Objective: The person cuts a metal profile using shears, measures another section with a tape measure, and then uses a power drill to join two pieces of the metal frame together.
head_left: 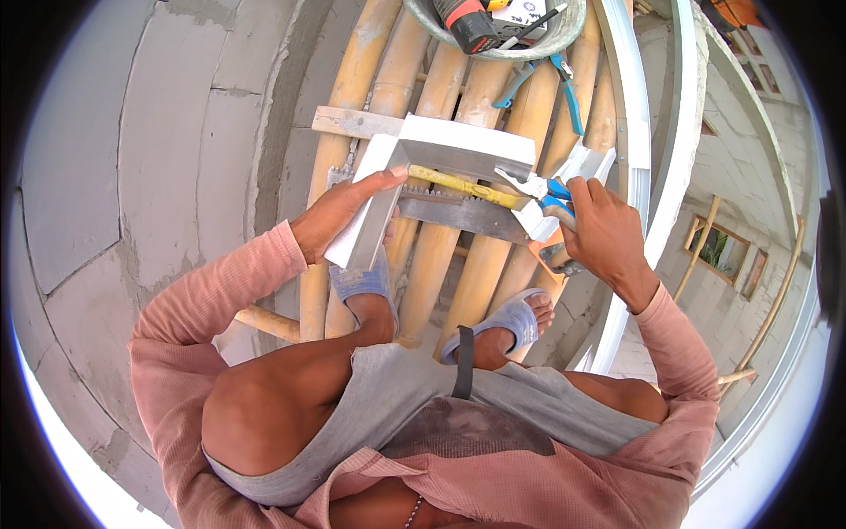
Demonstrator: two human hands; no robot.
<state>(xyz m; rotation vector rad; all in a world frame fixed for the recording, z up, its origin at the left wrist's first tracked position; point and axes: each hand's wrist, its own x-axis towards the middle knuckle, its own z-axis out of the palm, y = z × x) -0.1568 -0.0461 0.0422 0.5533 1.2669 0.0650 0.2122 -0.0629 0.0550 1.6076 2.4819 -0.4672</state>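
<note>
My left hand [352, 212] is closed round the short leg of a bent white metal profile [467, 137]. The profile makes a corner, with its long leg reaching to the right. My right hand [608, 231] grips combination pliers [557, 194] with blue handles. The silvery jaws are beside the free end of the long leg; whether they pinch it I cannot tell. Below the profile lies a yellow stick-like handle [463, 186], its right end by a small bent metal offcut [532, 220]. Under that is a handsaw [467, 216] with an orange grip, partly hidden.
Bamboo poles [414, 291] form the platform under my sandalled feet. Blue-handled snips [568, 88] lie near a bucket [529, 51] holding a red and black power tool. Long metal profiles [639, 132] run along the right, before a drop. A grey block wall [167, 159] stands left.
</note>
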